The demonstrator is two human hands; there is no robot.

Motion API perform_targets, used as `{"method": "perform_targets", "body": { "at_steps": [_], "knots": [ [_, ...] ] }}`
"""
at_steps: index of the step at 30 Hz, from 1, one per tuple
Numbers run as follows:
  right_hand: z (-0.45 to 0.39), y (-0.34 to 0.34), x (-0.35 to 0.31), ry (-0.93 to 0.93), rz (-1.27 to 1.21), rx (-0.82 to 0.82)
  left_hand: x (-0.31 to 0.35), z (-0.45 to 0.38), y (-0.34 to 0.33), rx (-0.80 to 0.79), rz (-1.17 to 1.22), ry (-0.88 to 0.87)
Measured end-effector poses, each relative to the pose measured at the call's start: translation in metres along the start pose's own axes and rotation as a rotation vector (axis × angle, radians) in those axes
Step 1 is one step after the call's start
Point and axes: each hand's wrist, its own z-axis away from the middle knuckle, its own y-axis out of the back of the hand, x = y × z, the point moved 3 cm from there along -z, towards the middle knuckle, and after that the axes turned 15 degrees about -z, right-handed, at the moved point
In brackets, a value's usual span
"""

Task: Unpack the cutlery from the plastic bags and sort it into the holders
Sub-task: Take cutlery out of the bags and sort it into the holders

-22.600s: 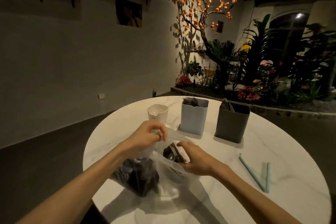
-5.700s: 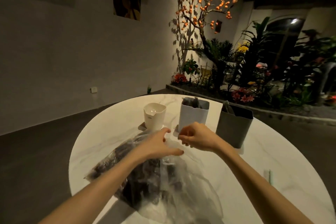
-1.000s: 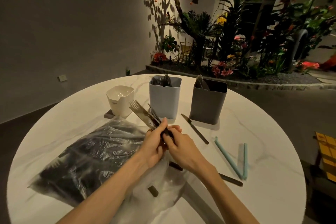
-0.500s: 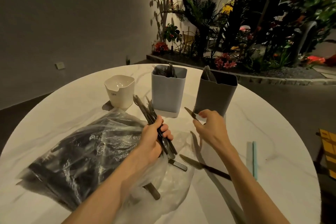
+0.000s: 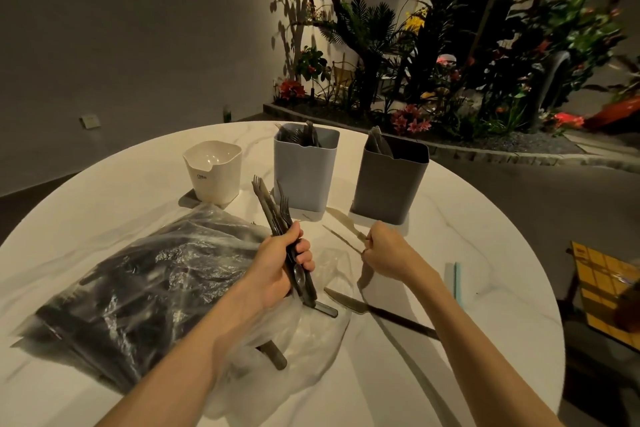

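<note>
Plainly the sorting is only partly done. A bundle of forks (image 5: 277, 215) stands tines-up in the left hand (image 5: 277, 270), whose fingers are wrapped tight round the handles, a spoon bowl showing among them. The right hand (image 5: 388, 253) has its fingers curled, pinching two knives (image 5: 341, 225) by their handles, blades pointing to the far left, just short of the grey holder (image 5: 388, 180). That holder, at the far right, already shows a few pieces above its rim; the blue holder (image 5: 304, 173) to its left has forks in it. The white holder (image 5: 213, 170), farthest left, looks empty from here. Another knife (image 5: 377, 310) lies loose on the table (image 5: 485, 253) near the right forearm. Most of the work seems left: the plastic bag (image 5: 138, 288) at the near left still looks stuffed with dark cutlery, and an opened, flattened bag (image 5: 311, 340) under the left wrist still has a handle or two on it.
</note>
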Motion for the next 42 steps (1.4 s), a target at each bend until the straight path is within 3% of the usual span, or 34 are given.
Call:
{"method": "perform_targets", "body": {
  "at_steps": [3,10,15,23,26,33,42],
  "knots": [
    [0.028,0.009,0.0,0.044,-0.091,-0.118,0.0,-0.001,0.002,-0.021,-0.017,-0.003],
    [0.07,0.015,0.013,0.027,-0.013,-0.302,0.002,0.004,0.0,-0.07,-0.076,-0.043],
    [0.077,0.005,0.019,0.056,0.031,-0.298,0.003,0.008,-0.002,-0.052,-0.15,-0.093],
    [0.058,0.006,-0.011,0.145,-0.359,-0.124,0.005,0.012,-0.007,-0.088,-0.191,-0.137],
    [0.05,0.011,-0.016,0.129,-0.426,-0.144,0.006,0.011,-0.004,-0.101,-0.159,-0.156],
    [0.052,0.036,-0.004,-0.073,-0.547,-0.365,0.008,0.003,-0.001,-0.199,-0.091,-0.14],
    [0.073,0.076,-0.001,-0.097,-0.618,-0.336,0.007,0.003,0.0,-0.19,-0.095,-0.115]
  ]
}}
